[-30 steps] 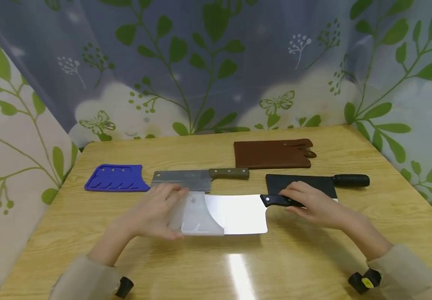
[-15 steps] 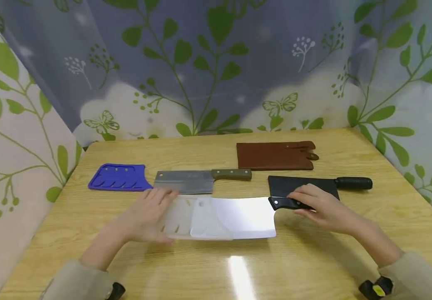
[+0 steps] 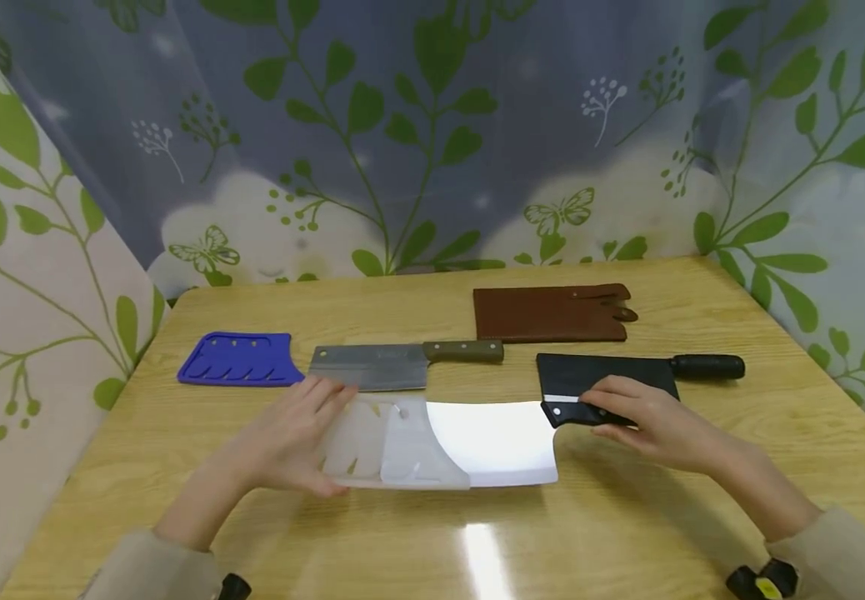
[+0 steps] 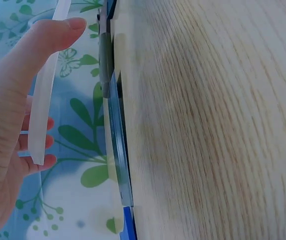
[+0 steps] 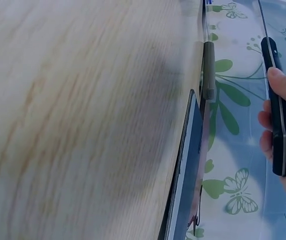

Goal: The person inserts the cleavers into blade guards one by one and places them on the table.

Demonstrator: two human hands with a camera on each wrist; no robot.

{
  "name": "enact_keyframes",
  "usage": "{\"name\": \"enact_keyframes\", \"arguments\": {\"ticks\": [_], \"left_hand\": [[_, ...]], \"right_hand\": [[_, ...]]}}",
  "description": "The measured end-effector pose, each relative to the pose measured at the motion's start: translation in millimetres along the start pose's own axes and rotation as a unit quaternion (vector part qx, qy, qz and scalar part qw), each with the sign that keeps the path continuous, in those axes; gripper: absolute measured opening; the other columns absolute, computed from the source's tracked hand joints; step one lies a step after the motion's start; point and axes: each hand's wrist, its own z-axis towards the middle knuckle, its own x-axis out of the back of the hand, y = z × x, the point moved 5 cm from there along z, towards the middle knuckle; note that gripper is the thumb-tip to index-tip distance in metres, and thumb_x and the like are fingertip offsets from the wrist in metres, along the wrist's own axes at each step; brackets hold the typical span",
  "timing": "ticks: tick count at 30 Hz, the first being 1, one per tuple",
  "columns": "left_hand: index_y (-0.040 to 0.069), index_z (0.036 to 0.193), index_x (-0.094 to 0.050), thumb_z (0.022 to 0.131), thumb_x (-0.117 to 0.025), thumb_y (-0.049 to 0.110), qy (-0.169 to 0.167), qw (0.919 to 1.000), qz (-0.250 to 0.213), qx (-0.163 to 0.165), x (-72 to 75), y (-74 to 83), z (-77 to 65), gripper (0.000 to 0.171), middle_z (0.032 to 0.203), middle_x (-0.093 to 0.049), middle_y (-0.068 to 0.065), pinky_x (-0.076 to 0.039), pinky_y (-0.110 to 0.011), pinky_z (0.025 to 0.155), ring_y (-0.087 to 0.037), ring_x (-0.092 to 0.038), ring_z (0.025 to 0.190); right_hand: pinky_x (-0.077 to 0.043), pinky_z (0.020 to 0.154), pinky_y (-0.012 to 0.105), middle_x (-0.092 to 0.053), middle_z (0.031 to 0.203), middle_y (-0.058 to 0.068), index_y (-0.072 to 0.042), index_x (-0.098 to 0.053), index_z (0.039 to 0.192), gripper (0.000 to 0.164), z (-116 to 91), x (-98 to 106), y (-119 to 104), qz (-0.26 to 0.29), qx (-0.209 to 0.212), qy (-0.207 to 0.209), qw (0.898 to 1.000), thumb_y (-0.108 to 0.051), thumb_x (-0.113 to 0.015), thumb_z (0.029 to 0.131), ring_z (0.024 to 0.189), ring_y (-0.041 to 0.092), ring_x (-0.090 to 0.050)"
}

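Note:
Between my hands, a large cleaver (image 3: pixel 492 446) with a shiny blade is held above the table. A translucent white blade guard (image 3: pixel 417 454) covers the left part of that blade, which shows faintly through it. My left hand (image 3: pixel 293 442) holds the guard's left end, thumb at the lower edge and fingers at the upper one. In the left wrist view the guard (image 4: pixel 42 110) is seen edge-on between thumb and fingers. My right hand (image 3: pixel 642 421) grips the cleaver's black handle (image 3: pixel 567 412). The right wrist view shows the thumb lying against the handle (image 5: pixel 277 120).
Behind the held cleaver, another cleaver (image 3: pixel 372 367) with a brown-green handle lies on the wooden table (image 3: pixel 372 550). A blue blade guard (image 3: pixel 241 358) is at left. A brown leather sheath (image 3: pixel 545 315) lies at back right, before a black cleaver-shaped piece (image 3: pixel 627 371) with a black handle.
The cleaver and its guard have shifted right and slightly nearer me. My left fingers are farther left along the guard, so more of it shows. The right hand moved right with the handle.

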Motion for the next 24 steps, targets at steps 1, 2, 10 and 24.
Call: {"name": "enact_keyframes", "arguments": {"ticks": [1,2,10,24], "left_hand": [[-0.007,0.122,-0.051,0.044,-0.074,0.061,-0.001,1.0000,0.000,0.001,-0.4,0.3,0.0,0.106,0.109,-0.052,-0.014,-0.044,-0.041,0.082,-0.026,-0.048,0.096],[-0.006,0.122,-0.051,0.044,-0.074,0.061,-0.002,1.0000,0.000,0.002,-0.8,0.5,0.3,0.106,0.109,-0.052,-0.014,-0.044,-0.041,0.082,-0.026,-0.048,0.096],[-0.006,0.120,-0.052,0.042,-0.074,0.061,0.010,0.9999,0.003,-0.005,0.9,0.7,4.0,0.105,0.108,-0.053,-0.014,-0.044,-0.040,0.080,-0.026,-0.048,0.095],[-0.002,0.119,-0.053,0.045,-0.074,0.061,-0.008,0.9996,-0.025,-0.009,-10.2,17.7,27.1,0.099,0.110,-0.053,-0.012,-0.044,-0.040,0.083,-0.026,-0.048,0.100]], "right_hand": [[-0.043,0.069,0.015,-0.058,0.100,0.002,0.003,-0.063,0.108,0.039,0,0,0,0.001,-0.002,-0.002,1.000,-0.032,-0.052,0.094,0.084,0.010,-0.054],[-0.043,0.070,0.015,-0.058,0.100,0.001,0.003,-0.063,0.107,0.040,-1,0,0,0.000,-0.004,-0.003,1.000,-0.033,-0.051,0.094,0.084,0.009,-0.054],[-0.042,0.069,0.016,-0.058,0.098,0.002,0.002,-0.063,0.108,0.035,-1,1,1,0.010,0.000,0.008,1.000,-0.029,-0.056,0.092,0.082,0.009,-0.054],[-0.041,0.069,0.016,-0.057,0.098,0.002,0.000,-0.063,0.108,0.028,14,-8,-6,0.024,0.000,-0.016,1.000,-0.017,-0.066,0.085,0.082,0.010,-0.053]]}}
